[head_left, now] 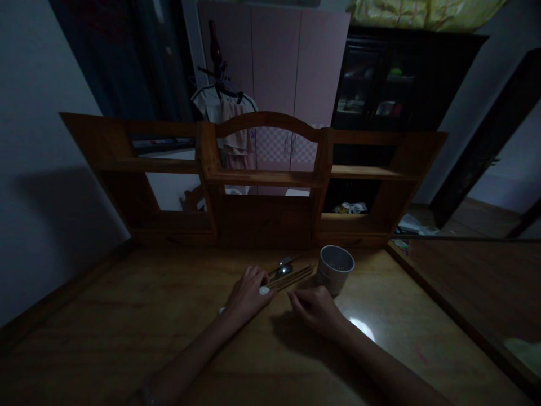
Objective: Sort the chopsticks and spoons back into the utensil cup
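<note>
My left hand (250,290) is closed round the near ends of several thin wooden chopsticks (298,276), which point right across the table. Two shiny metal spoon heads (284,270) lie just beyond the chopsticks; their handles run towards the same hand. A small white rounded piece (264,291) shows at my left fingers. To the right, my right hand (316,309) is curled closed near the chopsticks, and whatever may be inside it is hidden. Just behind that hand a grey utensil holder (335,270) stands upright, with small holes visible in its bottom.
A wooden table (169,338) carries a wooden shelf unit (265,179) along its back edge. On the right, a raised wooden edge (456,316) borders the table. Behind stand a pink wardrobe (274,62), hanging clothes (236,121) and a dark cabinet (406,79). The room is dim.
</note>
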Demonstrator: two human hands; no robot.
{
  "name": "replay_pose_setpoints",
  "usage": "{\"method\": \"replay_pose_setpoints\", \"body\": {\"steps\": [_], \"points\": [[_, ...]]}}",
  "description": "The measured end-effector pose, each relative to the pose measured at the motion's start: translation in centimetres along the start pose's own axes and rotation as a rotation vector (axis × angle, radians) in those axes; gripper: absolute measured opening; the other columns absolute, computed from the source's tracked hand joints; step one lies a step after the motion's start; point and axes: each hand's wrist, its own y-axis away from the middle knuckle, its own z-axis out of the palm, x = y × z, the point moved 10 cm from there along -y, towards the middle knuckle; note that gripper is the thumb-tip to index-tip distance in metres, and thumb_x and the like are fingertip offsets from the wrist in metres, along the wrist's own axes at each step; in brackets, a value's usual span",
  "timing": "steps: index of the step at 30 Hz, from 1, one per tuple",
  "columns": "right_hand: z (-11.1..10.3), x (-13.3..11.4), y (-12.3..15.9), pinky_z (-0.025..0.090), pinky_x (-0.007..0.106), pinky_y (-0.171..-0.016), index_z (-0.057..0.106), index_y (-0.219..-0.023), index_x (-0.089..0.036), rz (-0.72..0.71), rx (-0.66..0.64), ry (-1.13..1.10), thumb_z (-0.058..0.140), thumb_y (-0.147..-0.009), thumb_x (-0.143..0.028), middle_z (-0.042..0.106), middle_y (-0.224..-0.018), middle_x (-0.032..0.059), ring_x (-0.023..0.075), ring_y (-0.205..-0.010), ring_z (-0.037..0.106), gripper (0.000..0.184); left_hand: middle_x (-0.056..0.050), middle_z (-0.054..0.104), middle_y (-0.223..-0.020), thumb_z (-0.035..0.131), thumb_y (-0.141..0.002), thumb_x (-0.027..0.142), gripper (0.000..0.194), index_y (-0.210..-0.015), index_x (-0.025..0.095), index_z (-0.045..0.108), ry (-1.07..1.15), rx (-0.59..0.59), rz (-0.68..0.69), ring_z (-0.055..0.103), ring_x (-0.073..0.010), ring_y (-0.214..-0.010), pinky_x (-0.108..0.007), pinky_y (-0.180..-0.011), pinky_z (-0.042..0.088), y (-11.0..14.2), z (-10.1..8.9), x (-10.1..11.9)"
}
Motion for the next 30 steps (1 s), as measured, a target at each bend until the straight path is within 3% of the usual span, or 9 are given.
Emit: {"method": "replay_pose_setpoints", "body": {"steps": [14, 27, 30], "points": [[-0.2, -0.6, -0.1, 0.025, 0.024, -0.052, 0.051, -0.06, -0.016, -0.034, -0.013, 0.047, 0.04, -0.096, -0.034, 0.05, -0.053, -0.0005, 0.0067, -0.046, 0.041, 0.042, -0.004, 0.055, -0.093, 0.062, -0.083, 0.041, 0.023, -0.084, 0.019, 0.058, 0.079, 0.005, -0.033, 0.049, -0.0214, -0.093, -0.032, -0.081, 0.041, -0.1, 0.2, -0.6], [0.1, -0.3, -0.1, 0.025, 0.024, -0.052, 0.054, -0.062, -0.016, -0.026, -0.012, 0.04, 0.041, -0.095, -0.032, 0.05, -0.053, -0.0006, 0.007, -0.046, 0.04, 0.039, -0.004, 0.055, -0.094, 0.061, -0.084, 0.036, 0.017, -0.086, 0.02, 0.058, 0.121, 0.039, 0.005, 0.051, -0.0206, -0.094, -0.031, -0.081, 0.044, 0.1, -0.7, 0.3], [0.6, -0.7, -0.2, 0.025, 0.024, -0.052, 0.053, -0.06, -0.015, -0.023, -0.019, 0.038, 0.041, -0.095, -0.032, 0.049, -0.052, -0.0005, 0.0069, -0.045, 0.039, 0.041, -0.004, 0.056, -0.093, 0.061, -0.084, 0.037, 0.019, -0.083, 0.019, 0.06, 0.149, 0.061, -0.035, 0.054, -0.0196, -0.091, -0.03, -0.08, 0.044, -0.2, -0.6, -0.7]]}}
